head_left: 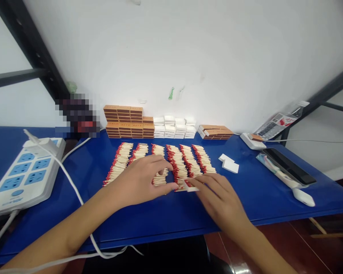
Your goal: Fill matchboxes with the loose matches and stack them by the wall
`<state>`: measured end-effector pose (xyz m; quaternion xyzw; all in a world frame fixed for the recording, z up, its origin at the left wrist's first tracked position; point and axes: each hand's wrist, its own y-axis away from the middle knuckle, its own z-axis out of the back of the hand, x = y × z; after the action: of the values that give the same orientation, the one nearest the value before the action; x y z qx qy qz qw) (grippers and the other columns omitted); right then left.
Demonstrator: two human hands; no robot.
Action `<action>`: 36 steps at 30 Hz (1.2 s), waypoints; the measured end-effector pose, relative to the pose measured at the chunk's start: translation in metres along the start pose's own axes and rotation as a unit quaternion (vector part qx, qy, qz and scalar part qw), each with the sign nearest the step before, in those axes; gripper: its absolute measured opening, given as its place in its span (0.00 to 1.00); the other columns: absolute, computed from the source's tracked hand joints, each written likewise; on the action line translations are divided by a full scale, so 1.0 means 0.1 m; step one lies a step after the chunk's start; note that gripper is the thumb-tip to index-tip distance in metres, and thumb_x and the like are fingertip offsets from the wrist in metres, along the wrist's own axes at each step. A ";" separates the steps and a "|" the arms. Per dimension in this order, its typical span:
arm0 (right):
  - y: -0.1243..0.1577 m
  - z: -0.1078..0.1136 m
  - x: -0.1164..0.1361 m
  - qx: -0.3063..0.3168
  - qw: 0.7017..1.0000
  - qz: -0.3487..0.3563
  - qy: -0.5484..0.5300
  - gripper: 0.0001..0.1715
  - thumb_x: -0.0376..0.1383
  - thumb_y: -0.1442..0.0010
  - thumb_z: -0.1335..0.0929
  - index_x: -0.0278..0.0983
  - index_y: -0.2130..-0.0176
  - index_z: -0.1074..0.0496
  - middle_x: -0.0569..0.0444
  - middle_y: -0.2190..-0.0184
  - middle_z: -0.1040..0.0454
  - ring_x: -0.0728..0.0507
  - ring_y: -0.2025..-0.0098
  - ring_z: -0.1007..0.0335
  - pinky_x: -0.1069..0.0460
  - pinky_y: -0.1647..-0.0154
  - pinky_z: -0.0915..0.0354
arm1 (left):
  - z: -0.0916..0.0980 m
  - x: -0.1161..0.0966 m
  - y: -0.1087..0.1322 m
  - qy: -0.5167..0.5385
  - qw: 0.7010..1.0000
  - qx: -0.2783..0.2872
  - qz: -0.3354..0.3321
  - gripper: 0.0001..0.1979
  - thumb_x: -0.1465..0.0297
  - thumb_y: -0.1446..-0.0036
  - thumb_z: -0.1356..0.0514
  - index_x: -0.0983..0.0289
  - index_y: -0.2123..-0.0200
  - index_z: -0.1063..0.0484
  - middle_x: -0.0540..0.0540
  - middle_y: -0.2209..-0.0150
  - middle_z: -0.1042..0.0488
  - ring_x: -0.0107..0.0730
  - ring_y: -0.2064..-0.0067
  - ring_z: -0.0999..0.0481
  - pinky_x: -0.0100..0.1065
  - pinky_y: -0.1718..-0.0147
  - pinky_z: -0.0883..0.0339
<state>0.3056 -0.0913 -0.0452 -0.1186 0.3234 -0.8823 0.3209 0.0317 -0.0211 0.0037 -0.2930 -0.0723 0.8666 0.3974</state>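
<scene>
My left hand (143,178) is held over the rows of red-tipped matches (118,163), its thumb and forefinger curved apart with nothing visible between them. In my right hand (221,196) is a small white matchbox tray (192,188), gripped at its right side. Red match heads show inside this tray, which sits at the near end of the right-hand rows. Several long rows of matches lie side by side on the blue table (171,220). My left hand hides part of the rows beneath it.
Along the wall stand stacked brown matchboxes (130,130), white trays (175,131) and a low pile of matchboxes (217,132). Two loose white trays (230,166) lie right of the matches. A phone (288,165) and bottle (282,121) are at right; a power strip (50,179) and cable at left.
</scene>
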 end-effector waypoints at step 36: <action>0.30 0.23 -0.90 0.156 0.978 -0.121 -0.061 0.22 0.42 0.27 0.32 0.44 0.36 0.27 0.45 0.41 0.24 0.35 0.37 0.30 0.34 0.35 0.32 | 0.01 0.17 -0.02 -0.054 0.993 -0.103 0.005 0.14 0.64 0.31 0.39 0.60 0.45 0.25 0.46 0.71 0.26 0.30 0.69 0.27 0.33 0.68 0.37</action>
<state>0.3987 -0.0619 -0.0471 -0.1587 0.1446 -0.9453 0.2456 0.0238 -0.0073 -0.0025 -0.2859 -0.1809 0.8709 0.3564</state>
